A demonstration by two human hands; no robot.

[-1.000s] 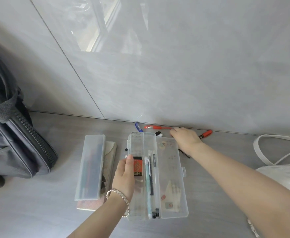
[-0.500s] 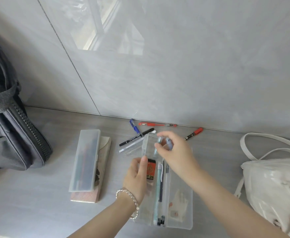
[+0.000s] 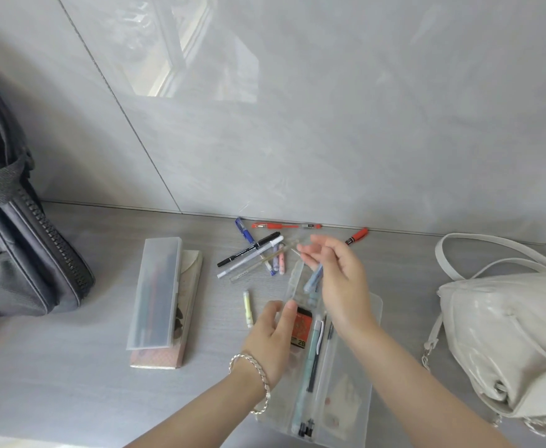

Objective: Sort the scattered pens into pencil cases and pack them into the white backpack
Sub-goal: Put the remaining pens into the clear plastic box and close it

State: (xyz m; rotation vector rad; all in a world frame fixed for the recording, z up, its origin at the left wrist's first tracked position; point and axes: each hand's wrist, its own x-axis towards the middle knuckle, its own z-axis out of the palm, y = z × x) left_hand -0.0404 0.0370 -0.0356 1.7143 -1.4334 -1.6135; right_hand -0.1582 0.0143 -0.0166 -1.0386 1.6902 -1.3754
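A clear pencil case lies open at the bottom centre with several pens and an orange lead box inside. My left hand grips its left edge. My right hand hovers over the case's far end, pinching a blue-grey pen. Loose pens lie near the wall: a blue pen, a red pen, a red marker, a black marker, a white pen and short pastel pens. A small yellow pen lies alone. The white backpack sits at the right.
A closed translucent pencil case rests on a pink patterned case left of centre. A dark grey bag stands at the far left. A glossy grey wall rises just behind the pens.
My right hand came back from the wall to above the open case, now holding a pen. Loose pens beyond the case have come into sight. My left hand stays on the case.
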